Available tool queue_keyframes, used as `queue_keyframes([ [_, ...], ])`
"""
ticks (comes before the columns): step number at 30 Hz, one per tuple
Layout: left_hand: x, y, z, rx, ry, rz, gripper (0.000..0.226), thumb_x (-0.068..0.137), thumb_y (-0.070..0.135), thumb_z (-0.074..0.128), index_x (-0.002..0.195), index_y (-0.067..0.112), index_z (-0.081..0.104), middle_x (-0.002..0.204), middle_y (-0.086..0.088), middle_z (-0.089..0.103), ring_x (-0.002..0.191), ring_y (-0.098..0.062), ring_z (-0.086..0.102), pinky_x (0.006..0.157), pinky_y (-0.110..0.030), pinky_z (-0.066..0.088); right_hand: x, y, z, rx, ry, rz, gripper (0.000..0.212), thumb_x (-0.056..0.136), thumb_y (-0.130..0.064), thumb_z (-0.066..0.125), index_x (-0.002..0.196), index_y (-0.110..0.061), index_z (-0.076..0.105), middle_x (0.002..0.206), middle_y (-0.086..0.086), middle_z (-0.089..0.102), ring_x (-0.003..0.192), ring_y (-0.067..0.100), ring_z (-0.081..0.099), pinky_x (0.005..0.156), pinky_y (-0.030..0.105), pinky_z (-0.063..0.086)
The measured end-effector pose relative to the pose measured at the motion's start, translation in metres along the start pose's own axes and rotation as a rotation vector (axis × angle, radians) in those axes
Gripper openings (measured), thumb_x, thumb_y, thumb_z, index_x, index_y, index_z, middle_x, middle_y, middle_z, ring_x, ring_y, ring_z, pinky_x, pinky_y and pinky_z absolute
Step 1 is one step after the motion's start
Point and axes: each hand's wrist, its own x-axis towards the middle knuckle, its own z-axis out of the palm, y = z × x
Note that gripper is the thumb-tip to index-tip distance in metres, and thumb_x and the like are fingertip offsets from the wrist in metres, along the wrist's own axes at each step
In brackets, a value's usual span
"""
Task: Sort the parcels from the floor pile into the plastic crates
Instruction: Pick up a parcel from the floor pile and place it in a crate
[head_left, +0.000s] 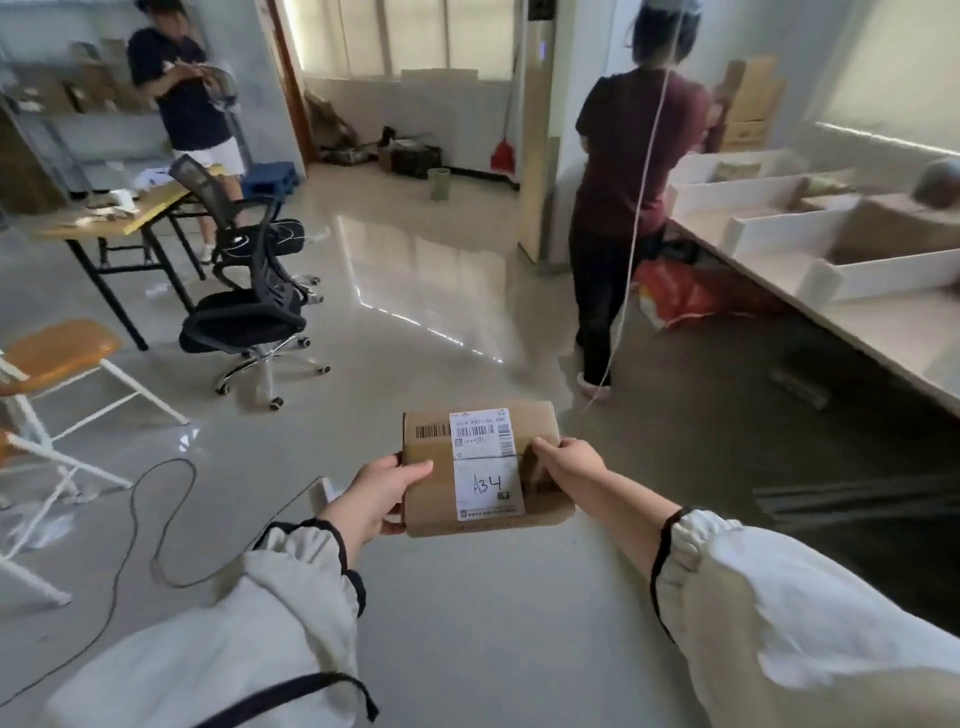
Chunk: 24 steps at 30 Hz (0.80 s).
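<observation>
I hold a flat brown cardboard parcel level in front of me, above the floor. Its white shipping label carries barcodes and the handwritten mark "A34". My left hand grips the parcel's left edge, thumb on top. My right hand grips the right edge, thumb lying on the top face. White open-topped crates stand in a row on a long table at the right, some with brown parcels inside. The floor pile is not in view.
A person in a dark red top stands by the crates; a thin cord hangs in front. Black office chairs, a yellow-topped table, a white-framed chair and a black floor cable sit left. Another person stands far left.
</observation>
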Motion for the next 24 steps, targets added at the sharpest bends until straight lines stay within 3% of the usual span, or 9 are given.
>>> queue_keyframes([
  [3, 0.002, 0.030, 0.065, 0.057, -0.103, 0.039, 0.024, 0.090, 0.026, 0.063, 0.114, 0.019, 0.060, 0.093, -0.006, 0.063, 0.080, -0.024, 0.058, 0.071, -0.033, 0.047, -0.002, 0.034, -0.065, 0.105, 0.103, 0.069, 0.034, 0.089, -0.040, 0.053, 0.097, -0.010, 0.066, 0.089, 0.005, 0.064, 0.083, 0.023, 0.061, 0.074, 0.027, 0.048],
  [6, -0.002, 0.052, 0.146, 0.124, -0.214, 0.072, 0.026, 0.090, 0.026, 0.063, 0.114, 0.019, 0.059, 0.097, -0.007, 0.063, 0.083, -0.025, 0.058, 0.069, -0.033, 0.046, -0.009, 0.076, -0.138, 0.220, 0.216, 0.137, 0.033, 0.089, -0.041, 0.057, 0.095, -0.010, 0.064, 0.087, 0.004, 0.062, 0.076, 0.020, 0.059, 0.065, 0.024, 0.044],
  [9, -0.016, 0.065, 0.235, 0.172, -0.317, 0.105, 0.023, 0.091, 0.026, 0.062, 0.112, 0.019, 0.058, 0.095, -0.004, 0.061, 0.082, -0.023, 0.056, 0.067, -0.031, 0.044, -0.025, 0.127, -0.215, 0.388, 0.279, 0.197, 0.038, 0.087, -0.034, 0.065, 0.102, 0.000, 0.065, 0.090, 0.009, 0.063, 0.066, 0.019, 0.060, 0.053, 0.025, 0.049],
  [13, -0.040, 0.076, 0.351, 0.229, -0.443, 0.142, 0.016, 0.091, 0.027, 0.062, 0.104, 0.018, 0.058, 0.092, -0.004, 0.064, 0.080, -0.023, 0.059, 0.066, -0.032, 0.048, -0.050, 0.193, -0.308, 0.446, 0.372, 0.278, 0.033, 0.086, -0.029, 0.067, 0.103, -0.001, 0.064, 0.090, 0.008, 0.065, 0.068, 0.016, 0.062, 0.049, 0.022, 0.048],
  [15, -0.051, 0.077, 0.406, 0.241, -0.536, 0.147, 0.020, 0.089, 0.028, 0.064, 0.107, 0.018, 0.061, 0.097, -0.008, 0.069, 0.088, -0.028, 0.065, 0.080, -0.045, 0.055, -0.064, 0.225, -0.349, 0.480, 0.429, 0.311, 0.032, 0.086, -0.030, 0.067, 0.104, -0.004, 0.063, 0.090, 0.005, 0.065, 0.074, 0.015, 0.063, 0.055, 0.025, 0.050],
  [18, -0.071, 0.077, 0.481, 0.298, -0.639, 0.169, 0.021, 0.089, 0.028, 0.064, 0.110, 0.024, 0.063, 0.101, -0.007, 0.070, 0.093, -0.029, 0.065, 0.090, -0.051, 0.051, -0.087, 0.275, -0.399, 0.562, 0.523, 0.362, 0.037, 0.083, -0.028, 0.071, 0.108, -0.002, 0.063, 0.100, 0.010, 0.068, 0.091, 0.025, 0.066, 0.084, 0.040, 0.055],
  [19, -0.080, 0.075, 0.504, 0.317, -0.675, 0.176, 0.022, 0.090, 0.027, 0.063, 0.112, 0.024, 0.062, 0.102, -0.007, 0.070, 0.093, -0.029, 0.065, 0.088, -0.049, 0.052, -0.094, 0.293, -0.414, 0.593, 0.555, 0.391, 0.037, 0.082, -0.027, 0.071, 0.109, -0.002, 0.062, 0.104, 0.012, 0.068, 0.093, 0.027, 0.066, 0.086, 0.041, 0.054],
  [22, -0.104, 0.071, 0.572, 0.392, -0.773, 0.183, 0.026, 0.091, 0.028, 0.062, 0.117, 0.026, 0.059, 0.105, -0.005, 0.067, 0.097, -0.028, 0.062, 0.084, -0.045, 0.052, -0.121, 0.334, -0.451, 0.655, 0.661, 0.459, 0.029, 0.085, -0.024, 0.069, 0.106, -0.005, 0.061, 0.104, 0.010, 0.067, 0.087, 0.025, 0.063, 0.073, 0.034, 0.053],
  [24, -0.121, 0.067, 0.611, 0.461, -0.793, 0.186, 0.030, 0.091, 0.030, 0.063, 0.120, 0.030, 0.056, 0.109, -0.004, 0.063, 0.100, -0.029, 0.058, 0.084, -0.045, 0.050, -0.136, 0.362, -0.472, 0.673, 0.717, 0.504, 0.029, 0.086, -0.025, 0.068, 0.106, -0.006, 0.061, 0.103, 0.009, 0.065, 0.091, 0.025, 0.061, 0.078, 0.035, 0.051],
])
